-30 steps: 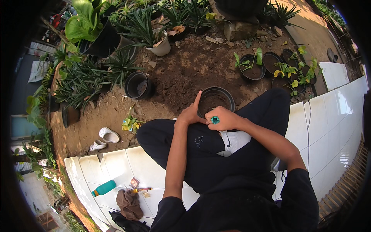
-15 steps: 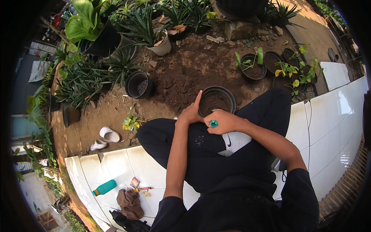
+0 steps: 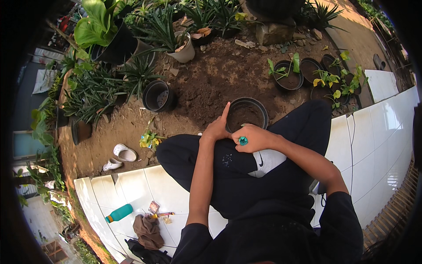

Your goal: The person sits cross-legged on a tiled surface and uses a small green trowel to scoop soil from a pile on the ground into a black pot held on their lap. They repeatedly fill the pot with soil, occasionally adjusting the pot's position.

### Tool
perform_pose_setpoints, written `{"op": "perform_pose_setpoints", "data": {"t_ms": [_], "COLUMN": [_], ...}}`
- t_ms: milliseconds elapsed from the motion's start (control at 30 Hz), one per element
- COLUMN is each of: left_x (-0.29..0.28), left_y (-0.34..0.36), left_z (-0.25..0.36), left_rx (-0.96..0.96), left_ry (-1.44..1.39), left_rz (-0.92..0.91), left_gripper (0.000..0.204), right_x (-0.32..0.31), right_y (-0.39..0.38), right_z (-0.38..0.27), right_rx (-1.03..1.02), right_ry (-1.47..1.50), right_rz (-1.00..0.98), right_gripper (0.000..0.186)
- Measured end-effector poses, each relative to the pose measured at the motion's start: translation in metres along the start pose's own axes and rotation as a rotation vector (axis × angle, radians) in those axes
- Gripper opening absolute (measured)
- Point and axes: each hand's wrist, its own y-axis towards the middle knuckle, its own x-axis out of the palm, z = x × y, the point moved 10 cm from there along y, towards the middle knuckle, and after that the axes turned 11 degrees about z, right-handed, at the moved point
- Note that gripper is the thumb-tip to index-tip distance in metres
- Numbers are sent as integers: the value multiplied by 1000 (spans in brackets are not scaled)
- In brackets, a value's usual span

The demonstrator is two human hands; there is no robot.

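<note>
A round black plant pot (image 3: 265, 113) with dark soil (image 3: 244, 115) inside stands on the ground in front of my crossed legs. My left hand (image 3: 216, 129) grips its left side, index finger stretched along the outer wall and thumb toward the near rim. Over the near rim, my right hand (image 3: 256, 139) is closed around the teal handle (image 3: 243, 141) of a tool. Only the handle's end shows; the rest of the tool is hidden beneath my fist.
An upright black pot (image 3: 158, 96) sits to the left on bare soil. Several potted seedlings (image 3: 289, 79) stand at the right. White clogs (image 3: 125, 153) lie near the tiled ledge (image 3: 132, 185), which holds a teal bottle (image 3: 119, 213) and brown cloth (image 3: 148, 232).
</note>
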Motion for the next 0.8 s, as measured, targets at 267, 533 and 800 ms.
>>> {"op": "perform_pose_setpoints", "data": {"t_ms": [267, 533, 800], "left_x": [1, -2, -5], "left_y": [0, -4, -7], "left_z": [-1, 5, 14], "left_rx": [-7, -41, -85], "left_ry": [-18, -46, -36], "left_rz": [-3, -42, -81], "left_gripper": [150, 144, 147], "right_x": [1, 10, 21], "right_y": [-2, -2, -7], "right_z": [-8, -5, -7], "right_rx": [-146, -67, -101], "right_ry": [-75, -52, -38], "right_rz": [93, 9, 33], "right_gripper": [23, 27, 27]}}
